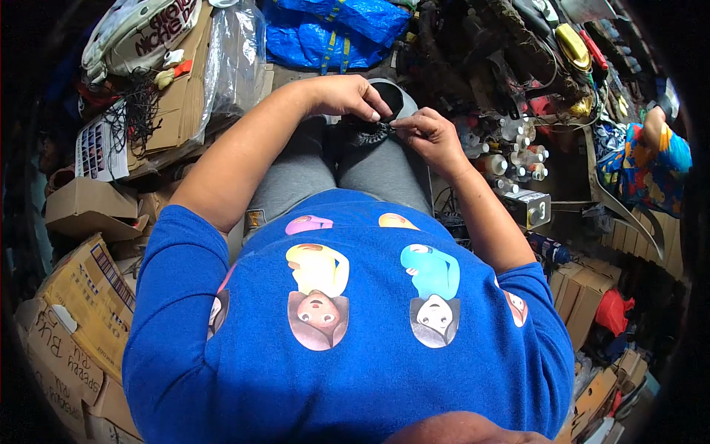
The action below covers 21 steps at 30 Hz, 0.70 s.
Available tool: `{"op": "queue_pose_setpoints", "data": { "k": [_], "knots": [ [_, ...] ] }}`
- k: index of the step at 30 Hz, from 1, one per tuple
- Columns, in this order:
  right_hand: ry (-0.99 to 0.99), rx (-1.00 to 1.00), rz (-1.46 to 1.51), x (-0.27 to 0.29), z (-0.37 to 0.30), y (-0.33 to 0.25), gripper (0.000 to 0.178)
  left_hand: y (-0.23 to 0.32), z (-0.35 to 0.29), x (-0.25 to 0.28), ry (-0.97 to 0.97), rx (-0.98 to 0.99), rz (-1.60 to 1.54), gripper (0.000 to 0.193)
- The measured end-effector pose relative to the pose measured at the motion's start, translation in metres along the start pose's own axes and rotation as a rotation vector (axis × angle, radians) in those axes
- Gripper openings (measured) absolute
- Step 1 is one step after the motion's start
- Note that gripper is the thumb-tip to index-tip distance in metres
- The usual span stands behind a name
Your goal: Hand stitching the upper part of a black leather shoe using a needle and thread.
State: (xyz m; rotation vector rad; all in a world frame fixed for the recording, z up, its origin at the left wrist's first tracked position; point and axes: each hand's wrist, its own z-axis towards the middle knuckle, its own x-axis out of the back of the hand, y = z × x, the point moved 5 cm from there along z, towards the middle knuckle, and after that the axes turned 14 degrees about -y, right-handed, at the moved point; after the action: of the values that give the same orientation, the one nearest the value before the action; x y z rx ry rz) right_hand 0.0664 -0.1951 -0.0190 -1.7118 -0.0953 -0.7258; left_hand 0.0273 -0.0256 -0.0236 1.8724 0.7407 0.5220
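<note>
A black and light grey item with a rounded opening point(393, 96), which looks like a shoe, is on the person's lap, toward the knees. Its side nearer to the body carries a black band with a row of small marks like teeth point(372, 136); I cannot tell if these are stitches or lacing.

The left hand point(349, 100) comes over the item from the left, with the fingers bent and the thumb and forefinger pointing down to it. I cannot tell whether these two grip something. The right hand point(435, 139) is at the right side of the band, its thumb and forefinger pressed together at the edge and its other fingers curled. What exactly they pinch is too small to see.

Under the item are grey cloth trousers point(296, 172), and nearer is a blue printed T-shirt point(373, 388). Beyond the knees lies a shiny blue plastic bag with yellow straps point(296, 35). To the left are brown cardboard sheets point(177, 100) with clear plastic film point(235, 66); to the right, small transparent bottles point(512, 130) stand near a rectangular can point(529, 208).
</note>
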Motion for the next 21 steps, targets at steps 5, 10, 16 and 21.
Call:
{"op": "queue_pose_setpoints", "data": {
  "k": [5,10,16,21],
  "knots": [
    [0.013,0.026,-0.174,0.001,-0.004,-0.015,0.029,0.003,0.002,0.001,-0.059,-0.001,0.127,0.037],
    [-0.073,0.031,-0.405,0.008,-0.001,-0.037,0.029,0.006,0.003,0.000,-0.112,0.070,0.210,0.039],
    [-0.244,0.106,-0.941,-0.004,0.016,-0.086,0.017,0.015,0.004,0.001,-0.108,-0.034,0.233,0.031],
    [-0.241,0.046,-0.869,-0.004,0.027,-0.060,0.021,0.023,0.011,0.008,0.041,0.064,0.331,0.026]
  ]
}}
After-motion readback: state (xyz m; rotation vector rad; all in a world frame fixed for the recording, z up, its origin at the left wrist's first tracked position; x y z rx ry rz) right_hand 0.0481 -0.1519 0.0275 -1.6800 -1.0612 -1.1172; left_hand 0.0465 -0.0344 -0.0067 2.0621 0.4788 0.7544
